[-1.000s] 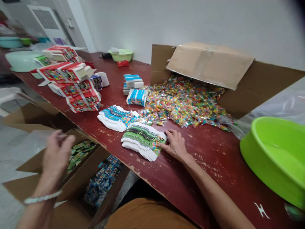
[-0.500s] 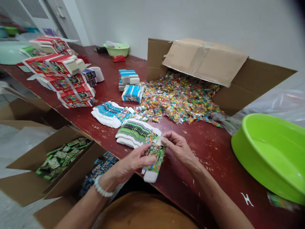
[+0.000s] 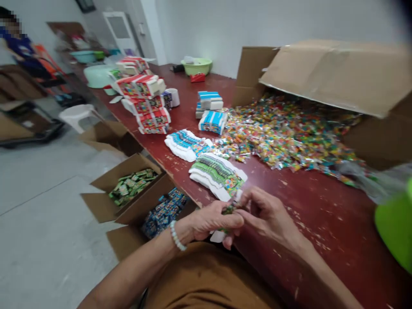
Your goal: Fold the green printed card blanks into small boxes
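Both hands meet at the table's near edge around one small green printed carton (image 3: 228, 211). My left hand (image 3: 212, 221) pinches it from the left and my right hand (image 3: 268, 214) grips it from the right; the fingers hide most of it. Just beyond lies a fanned stack of flat green cartons (image 3: 217, 174), and further left a similar blue stack (image 3: 186, 143). A heap of small colourful wrapped sweets (image 3: 283, 133) spills from a tipped cardboard box (image 3: 334, 73) onto the dark red table (image 3: 322, 223).
Below the table edge stand an open box of green packets (image 3: 131, 185) and one of blue packets (image 3: 164, 210). Red cartons (image 3: 146, 101), blue boxes (image 3: 210, 111), a green basin (image 3: 397, 223) and a far bowl (image 3: 197, 66) sit on the table. A person (image 3: 16, 47) is far left.
My left hand came up from the floor boxes to join the right. Together they lifted one green carton off the stack and now close around it. The view swung left.
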`<state>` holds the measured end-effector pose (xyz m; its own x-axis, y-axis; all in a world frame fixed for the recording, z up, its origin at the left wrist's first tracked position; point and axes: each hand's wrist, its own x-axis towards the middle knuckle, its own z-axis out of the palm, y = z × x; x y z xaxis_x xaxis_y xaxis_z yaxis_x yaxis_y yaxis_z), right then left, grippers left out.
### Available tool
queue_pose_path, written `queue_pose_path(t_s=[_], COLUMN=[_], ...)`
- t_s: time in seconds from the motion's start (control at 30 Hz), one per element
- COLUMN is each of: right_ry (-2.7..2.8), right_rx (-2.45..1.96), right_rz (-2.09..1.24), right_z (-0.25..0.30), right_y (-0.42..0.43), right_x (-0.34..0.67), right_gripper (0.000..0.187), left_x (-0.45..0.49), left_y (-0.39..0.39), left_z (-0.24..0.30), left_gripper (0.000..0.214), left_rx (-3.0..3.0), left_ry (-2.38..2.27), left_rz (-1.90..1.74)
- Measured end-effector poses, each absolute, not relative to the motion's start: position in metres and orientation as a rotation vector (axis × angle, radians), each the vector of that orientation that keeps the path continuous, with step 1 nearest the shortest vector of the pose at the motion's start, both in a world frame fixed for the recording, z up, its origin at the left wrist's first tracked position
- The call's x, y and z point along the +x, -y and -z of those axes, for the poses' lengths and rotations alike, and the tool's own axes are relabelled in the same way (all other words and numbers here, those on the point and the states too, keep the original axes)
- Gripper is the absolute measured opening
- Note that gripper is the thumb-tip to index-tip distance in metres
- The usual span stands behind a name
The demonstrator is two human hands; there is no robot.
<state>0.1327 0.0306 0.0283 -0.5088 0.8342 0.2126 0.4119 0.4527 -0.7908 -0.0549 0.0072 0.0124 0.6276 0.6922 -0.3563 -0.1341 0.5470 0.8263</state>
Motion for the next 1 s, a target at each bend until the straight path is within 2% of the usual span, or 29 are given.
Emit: queue_pose_path(t_s=[0.17,0.3,0.37,0.43,0.53,0.57,0.67,0.77,0.87,1.0], right_ry=[2.094,1.912,1.803,1.741,1.623,1.59,1.501,1.442,1.435,1.238], right_rx=[-0.961,-0.86,-0.878,-1.02,-1.228,-1.236,-1.166,-1.172,-1.174,-1.133], right_rz=[-1.432,-1.9,-1.996,-1.804,-1.281,-1.226,-1.348,-1.302,-1.269,-1.344], right_z=[-0.041,-0.038,-0.03,-0.022,-0.014,-0.013,-0.012,-0.012,-0.009,-0.001], right_y=[-0.022,-0.019,-0.02,-0.022,-0.023,-0.023,-0.025,-0.028,-0.032,-0.032], right_x=[0.137,0.135,0.133,0.131,0.125,0.121,0.112,0.107,0.107,0.101], right_gripper=[0.007,0.021,0.029,0.034,0.041,0.04,0.029,0.034,0.03,0.049], left_x=[-0.058,-0.056,-0.055,-0.053,-0.05,-0.05,-0.049,-0.052,-0.055,-0.052], left_y=[-0.007,-0.004,-0.002,-0.001,-0.002,-0.003,-0.003,-0.001,0.004,0.011], left_z=[-0.009,-0.008,-0.009,-0.01,-0.013,-0.013,-0.011,-0.007,0.0,0.007], left_gripper=[0.051,0.045,0.039,0.034,0.028,0.028,0.027,0.027,0.044,0.059], left_rx=[0.86,0.889,0.901,0.94,0.934,0.91,0.932,1.135,1.137,1.029], left_ry=[-0.739,-0.734,-0.777,-0.836,-0.865,-0.875,-0.955,-1.097,-1.172,-1.152], left_rz=[-0.441,-0.349,-0.327,-0.418,-0.694,-0.756,-0.819,-0.975,-1.157,-1.29])
